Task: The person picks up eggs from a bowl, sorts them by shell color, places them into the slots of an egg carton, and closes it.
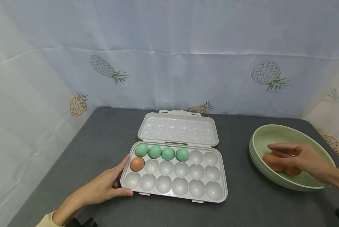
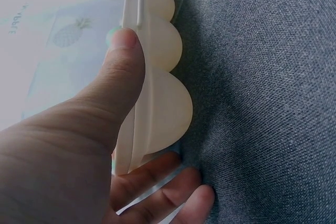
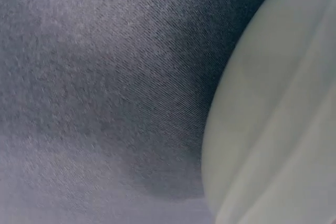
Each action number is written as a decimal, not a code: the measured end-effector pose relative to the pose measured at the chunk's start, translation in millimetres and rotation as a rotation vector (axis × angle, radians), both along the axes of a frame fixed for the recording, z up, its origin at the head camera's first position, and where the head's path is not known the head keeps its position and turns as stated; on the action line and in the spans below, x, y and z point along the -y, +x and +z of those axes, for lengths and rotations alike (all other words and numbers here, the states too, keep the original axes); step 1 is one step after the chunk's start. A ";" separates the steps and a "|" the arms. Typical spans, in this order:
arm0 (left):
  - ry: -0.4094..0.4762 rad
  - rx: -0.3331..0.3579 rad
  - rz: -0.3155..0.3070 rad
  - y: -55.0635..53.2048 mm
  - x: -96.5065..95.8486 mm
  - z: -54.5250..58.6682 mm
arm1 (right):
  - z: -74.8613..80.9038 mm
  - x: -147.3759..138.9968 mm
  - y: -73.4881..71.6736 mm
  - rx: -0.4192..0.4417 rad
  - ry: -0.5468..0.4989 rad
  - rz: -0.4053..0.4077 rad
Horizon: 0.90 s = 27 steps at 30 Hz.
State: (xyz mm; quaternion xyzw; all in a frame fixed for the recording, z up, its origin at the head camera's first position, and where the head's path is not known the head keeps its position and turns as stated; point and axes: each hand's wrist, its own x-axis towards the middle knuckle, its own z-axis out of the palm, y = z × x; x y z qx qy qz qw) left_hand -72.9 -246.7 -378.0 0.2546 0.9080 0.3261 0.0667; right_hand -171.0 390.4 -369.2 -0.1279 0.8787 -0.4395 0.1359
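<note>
A white egg tray (image 1: 196, 197) lies with its lid (image 1: 180, 127) folded back. Four green eggs (image 1: 168, 154) fill part of its far row, and one brown egg (image 1: 137, 164) sits at the left of the middle row. My left hand (image 1: 104, 186) holds the tray's left end, thumb at the near edge and fingers around the side; the left wrist view shows the thumb (image 2: 123, 61) on the rim. My right hand (image 1: 302, 159) reaches into a green bowl (image 1: 308, 138), thumb and fingers spread over brown eggs (image 1: 272, 162). The right wrist view misses that hand.
The dark grey tabletop (image 1: 234, 201) lies between tray and bowl. A pale cloth (image 1: 169, 78) with pineapple prints hangs behind and at both sides. In the right wrist view, the bowl's outer wall (image 3: 273, 119) rises beside the tabletop.
</note>
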 end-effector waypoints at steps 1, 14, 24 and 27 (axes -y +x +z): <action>0.000 -0.001 0.000 0.0 0.1 -0.1 | 0.7 1.3 0.4 -0.003 0.024 0.010; 0.002 0.008 0.000 0.5 0.2 0.1 | 3.3 21.4 -6.1 -0.025 0.128 0.064; 0.002 0.008 0.000 0.0 0.2 0.9 | 0.1 27.5 -9.3 -0.052 0.103 0.035; 0.003 0.019 0.001 -0.4 0.0 1.4 | 1.9 31.8 -9.6 -0.016 0.073 0.022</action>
